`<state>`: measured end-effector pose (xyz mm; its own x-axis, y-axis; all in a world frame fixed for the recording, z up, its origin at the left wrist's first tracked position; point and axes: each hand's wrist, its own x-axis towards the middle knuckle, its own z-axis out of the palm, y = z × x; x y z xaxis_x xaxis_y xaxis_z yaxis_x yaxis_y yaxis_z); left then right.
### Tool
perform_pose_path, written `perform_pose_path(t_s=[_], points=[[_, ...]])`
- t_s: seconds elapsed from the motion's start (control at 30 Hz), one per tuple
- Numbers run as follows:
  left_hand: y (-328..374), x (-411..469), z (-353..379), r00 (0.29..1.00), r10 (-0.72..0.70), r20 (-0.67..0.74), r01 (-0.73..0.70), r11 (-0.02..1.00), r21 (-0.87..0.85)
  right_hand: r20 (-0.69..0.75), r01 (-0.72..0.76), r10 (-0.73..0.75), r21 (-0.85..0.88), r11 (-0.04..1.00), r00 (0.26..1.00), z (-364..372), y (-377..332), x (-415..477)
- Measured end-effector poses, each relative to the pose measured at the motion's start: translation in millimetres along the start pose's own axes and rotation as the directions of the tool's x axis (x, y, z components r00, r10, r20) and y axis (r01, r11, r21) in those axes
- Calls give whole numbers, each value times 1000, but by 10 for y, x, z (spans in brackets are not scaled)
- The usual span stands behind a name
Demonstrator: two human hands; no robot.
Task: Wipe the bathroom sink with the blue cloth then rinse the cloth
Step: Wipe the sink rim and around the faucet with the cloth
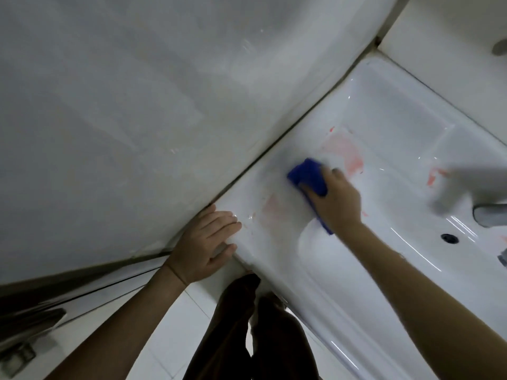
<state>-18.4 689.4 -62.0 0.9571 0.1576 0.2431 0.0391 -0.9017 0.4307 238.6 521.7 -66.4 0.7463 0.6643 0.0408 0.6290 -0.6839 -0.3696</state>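
Observation:
The white bathroom sink (343, 292) runs diagonally from upper right to lower right. Pink-red smears (348, 152) mark its flat left ledge, with a fainter patch near the front corner and another smear near the tap. My right hand (336, 198) presses the folded blue cloth (308, 175) flat on the ledge, just below the largest smear. A tail of the cloth sticks out under my wrist. My left hand (208, 242) rests palm down on the sink's front left corner, fingers spread, holding nothing.
A grey-white wall (137, 105) stands along the sink's left edge. The metal tap spout (491, 215) and the dark drain hole (449, 238) are at the right. My legs in dark trousers (247, 330) stand on white floor tiles below.

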Motion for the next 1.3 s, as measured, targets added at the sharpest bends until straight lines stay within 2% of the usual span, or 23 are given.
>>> perform_pose_path(t_s=[0.1,0.13,0.2,0.27,0.37,0.43,0.47,0.5,0.57,0.63,0.67,0.77,0.83,0.9,0.97,1.03,1.07,1.1,1.13,1.2,1.23,1.3], points=[[-9,13,16,998,-42,42,43,999,-22,-111,-288,286,-7,958,952,-135,395,667],[3,19,34,997,-63,40,64,998,-25,-149,-337,334,5,941,931,-188,472,821],[41,42,70,994,-107,20,108,994,-36,-176,-337,331,-3,942,927,-174,435,916],[73,49,96,990,-140,-2,140,989,-49,-110,-250,247,-14,968,963,-95,203,708],[96,53,100,985,-170,-8,169,983,-68,0,14,-14,43,999,1000,10,-182,92],[92,49,119,984,-178,-14,176,982,-69,63,216,-219,47,975,974,10,-212,-194],[89,40,141,983,-183,-21,181,981,-68,74,263,-266,49,964,961,-4,-114,-179],[85,30,161,982,-187,-29,185,981,-63,60,236,-238,38,971,969,-21,19,-81],[87,40,191,980,-196,-45,194,980,-44,-20,-21,21,-6,1000,1000,-107,309,302],[111,60,197,978,-199,-59,198,980,-31,-90,-289,289,10,957,953,-229,540,751],[125,73,189,977,-200,-68,198,980,-28,-100,-347,348,33,937,932,-261,527,931],[153,110,141,982,-183,-53,182,983,-22,-71,-364,382,186,913,921,-142,60,1141],[145,108,117,984,-175,-26,174,985,-19,-47,-352,378,273,895,925,-8,-300,934],[131,92,95,984,-178,0,178,984,-27,-13,-255,270,291,922,963,65,-559,461],[131,83,83,984,-180,12,180,984,-16,99,-9,-18,262,965,995,108,-752,-58],[143,88,67,985,-171,12,171,985,-14,200,190,-235,219,957,951,129,-776,-296],[142,88,64,986,-165,8,165,986,-21,177,209,-244,197,958,953,140,-700,-215],[139,93,60,987,-163,7,163,986,-24,118,149,-171,172,974,978,148,-619,-58],[133,101,56,986,-165,12,166,986,-20,38,29,-36,169,985,999,170,-523,142],[135,99,47,985,-170,27,170,985,-5,-58,-263,279,201,944,958,122,-339,570],[145,120,60,985,-170,30,170,985,-1,-72,-356,380,221,908,922,96,-278,722],[145,100,34,986,-163,34,162,987,14,-57,-387,414,259,885,909,120,-403,678]])
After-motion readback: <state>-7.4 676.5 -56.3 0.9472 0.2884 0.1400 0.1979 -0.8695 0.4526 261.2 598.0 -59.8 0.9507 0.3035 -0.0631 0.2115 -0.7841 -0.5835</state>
